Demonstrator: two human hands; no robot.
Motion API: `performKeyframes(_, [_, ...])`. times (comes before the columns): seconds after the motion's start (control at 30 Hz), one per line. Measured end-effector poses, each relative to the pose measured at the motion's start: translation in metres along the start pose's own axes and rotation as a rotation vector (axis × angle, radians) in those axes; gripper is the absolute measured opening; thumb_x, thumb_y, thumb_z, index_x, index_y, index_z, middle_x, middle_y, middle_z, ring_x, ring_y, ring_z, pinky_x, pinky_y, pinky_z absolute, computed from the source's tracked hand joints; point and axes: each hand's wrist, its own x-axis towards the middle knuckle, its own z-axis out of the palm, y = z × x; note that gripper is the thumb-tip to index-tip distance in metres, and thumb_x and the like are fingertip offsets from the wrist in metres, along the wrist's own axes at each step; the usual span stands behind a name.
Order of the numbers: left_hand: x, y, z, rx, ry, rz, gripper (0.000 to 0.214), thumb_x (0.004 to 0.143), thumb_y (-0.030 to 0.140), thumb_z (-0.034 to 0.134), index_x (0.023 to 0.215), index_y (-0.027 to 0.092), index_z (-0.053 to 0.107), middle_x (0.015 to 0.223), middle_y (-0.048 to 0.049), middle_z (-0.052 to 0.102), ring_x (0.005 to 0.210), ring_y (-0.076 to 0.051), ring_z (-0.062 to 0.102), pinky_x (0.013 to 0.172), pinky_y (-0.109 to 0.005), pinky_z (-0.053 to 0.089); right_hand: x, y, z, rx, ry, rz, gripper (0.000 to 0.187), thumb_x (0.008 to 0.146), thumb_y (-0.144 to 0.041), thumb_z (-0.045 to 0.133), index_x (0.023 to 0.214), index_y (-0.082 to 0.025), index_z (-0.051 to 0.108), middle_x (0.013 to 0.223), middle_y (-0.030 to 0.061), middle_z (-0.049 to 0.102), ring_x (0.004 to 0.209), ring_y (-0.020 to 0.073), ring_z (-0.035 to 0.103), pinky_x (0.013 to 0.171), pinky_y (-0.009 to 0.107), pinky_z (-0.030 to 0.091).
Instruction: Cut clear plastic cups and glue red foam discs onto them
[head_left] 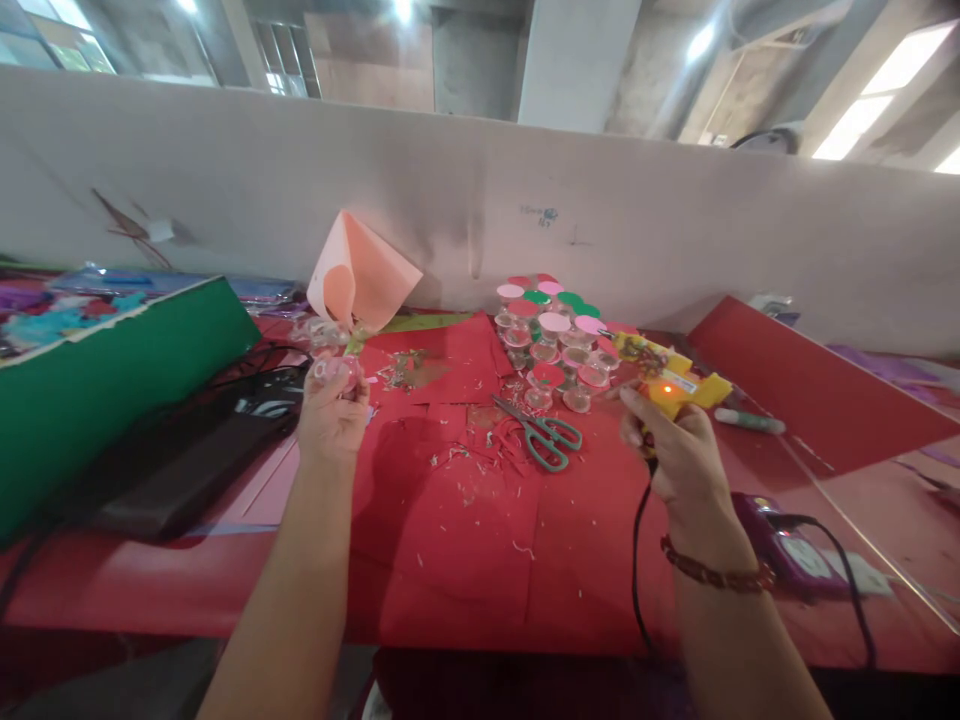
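Observation:
My left hand (330,418) pinches a small clear plastic piece (339,372), rounded and see-through; its exact kind I cannot make out. Beyond those fingers stands a folded peach paper (375,270) with a round shape at its front. In my right hand (686,455) is a yellow hot glue gun (679,385) with an orange light glowing on its side, its nozzle pointing left toward a group of clear plastic cups (577,357) topped with pink, red and green paper discs. Between my hands lie scissors (551,435) with green handles, blades partly spread.
Red sheets (450,500) with paper scraps cover the table's middle. At left are a green panel (135,370) and a black case (202,450); at right, a red panel (817,390), a glue stick-like tube (750,420) and a purple power box (791,550) with cords. A low white wall (637,220) runs behind.

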Motion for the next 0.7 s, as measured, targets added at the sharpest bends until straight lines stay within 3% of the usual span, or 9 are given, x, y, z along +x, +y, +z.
performKeyframes(0.1, [-0.004, 0.0, -0.004, 0.161, 0.013, 0.042, 0.032, 0.061, 0.011, 0.073, 0.088, 0.026, 0.064, 0.082, 0.006, 0.065, 0.07, -0.008, 0.06, 0.063, -0.019, 0.048, -0.009, 0.016, -0.026, -0.435, 0.052, 0.016, 0.03, 0.073, -0.044, 0.067, 0.085, -0.018, 0.061, 0.051, -0.0048, 0.049, 0.044, 0.0111, 0.045, 0.043, 0.022, 0.033])
performKeyframes(0.17, [-0.01, -0.002, -0.007, 0.386, -0.045, 0.038, 0.036, 0.057, 0.017, 0.077, 0.09, 0.025, 0.066, 0.078, 0.0048, 0.064, 0.069, -0.01, 0.06, 0.062, -0.021, 0.046, -0.016, 0.031, -0.038, -0.85, -0.015, 0.036, 0.027, 0.07, -0.04, 0.068, 0.084, -0.017, 0.064, 0.063, 0.0016, 0.059, 0.059, 0.0178, 0.057, 0.052, 0.026, 0.038])
performKeyframes(0.23, [-0.02, -0.007, -0.01, 0.734, -0.203, -0.018, 0.04, 0.056, 0.024, 0.08, 0.094, 0.023, 0.069, 0.077, 0.0025, 0.065, 0.072, -0.013, 0.061, 0.068, -0.025, 0.046, -0.021, 0.048, -0.045, -1.162, -0.111, 0.029, 0.024, 0.074, -0.036, 0.065, 0.088, -0.016, 0.064, 0.077, 0.0066, 0.064, 0.071, 0.0218, 0.061, 0.059, 0.028, 0.04])
performKeyframes(0.3, [-0.031, -0.014, -0.014, 1.093, -0.406, -0.103, 0.038, 0.06, 0.033, 0.078, 0.096, 0.023, 0.07, 0.087, -0.001, 0.07, 0.085, -0.018, 0.063, 0.079, -0.03, 0.047, -0.023, 0.064, -0.046, -1.338, -0.17, 0.015, 0.028, 0.081, -0.033, 0.055, 0.101, -0.014, 0.062, 0.092, 0.011, 0.065, 0.078, 0.0232, 0.063, 0.062, 0.029, 0.04])
performKeyframes(0.37, [-0.04, -0.023, -0.017, 1.33, -0.512, -0.071, 0.033, 0.065, 0.035, 0.073, 0.095, 0.022, 0.069, 0.094, -0.0035, 0.072, 0.091, -0.021, 0.064, 0.085, -0.034, 0.046, -0.023, 0.077, -0.045, -1.439, -0.207, 0.028, 0.03, 0.086, -0.032, 0.05, 0.106, -0.014, 0.061, 0.099, 0.0136, 0.063, 0.08, 0.0236, 0.063, 0.062, 0.029, 0.041])
performKeyframes(0.43, [-0.045, -0.032, -0.019, 1.519, -0.588, 0.048, 0.027, 0.066, 0.033, 0.072, 0.09, 0.022, 0.07, 0.099, -0.0062, 0.072, 0.097, -0.024, 0.063, 0.093, -0.037, 0.042, -0.021, 0.087, -0.044, -1.478, -0.215, 0.023, 0.033, 0.088, -0.033, 0.047, 0.11, -0.011, 0.061, 0.101, 0.0159, 0.062, 0.079, 0.0235, 0.064, 0.063, 0.03, 0.043])
performKeyframes(0.5, [-0.045, -0.035, -0.021, 1.634, -0.604, 0.14, 0.025, 0.064, 0.032, 0.074, 0.087, 0.022, 0.071, 0.104, -0.0089, 0.072, 0.104, -0.029, 0.062, 0.1, -0.042, 0.037, -0.019, 0.093, -0.046, -1.49, -0.228, -0.024, 0.035, 0.09, -0.032, 0.045, 0.112, -0.01, 0.061, 0.103, 0.0175, 0.061, 0.079, 0.0234, 0.064, 0.066, 0.031, 0.045])
performKeyframes(0.6, [-0.036, -0.027, -0.024, 1.611, -0.582, 0.136, 0.037, 0.052, 0.033, 0.083, 0.087, 0.022, 0.074, 0.109, -0.0141, 0.071, 0.112, -0.037, 0.059, 0.103, -0.048, 0.034, -0.017, 0.095, -0.052, -1.531, -0.228, -0.149, 0.037, 0.09, -0.033, 0.044, 0.113, -0.01, 0.062, 0.105, 0.0195, 0.061, 0.086, 0.0285, 0.064, 0.072, 0.038, 0.048])
performKeyframes(0.7, [-0.01, -0.004, -0.027, 1.447, -0.581, 0.04, 0.053, 0.05, 0.038, 0.084, 0.1, 0.023, 0.074, 0.114, -0.0149, 0.07, 0.111, -0.036, 0.061, 0.097, -0.043, 0.041, -0.018, 0.09, -0.047, -1.513, -0.135, -0.276, 0.041, 0.088, -0.039, 0.045, 0.115, -0.015, 0.063, 0.113, 0.0194, 0.061, 0.095, 0.0352, 0.061, 0.075, 0.047, 0.049])
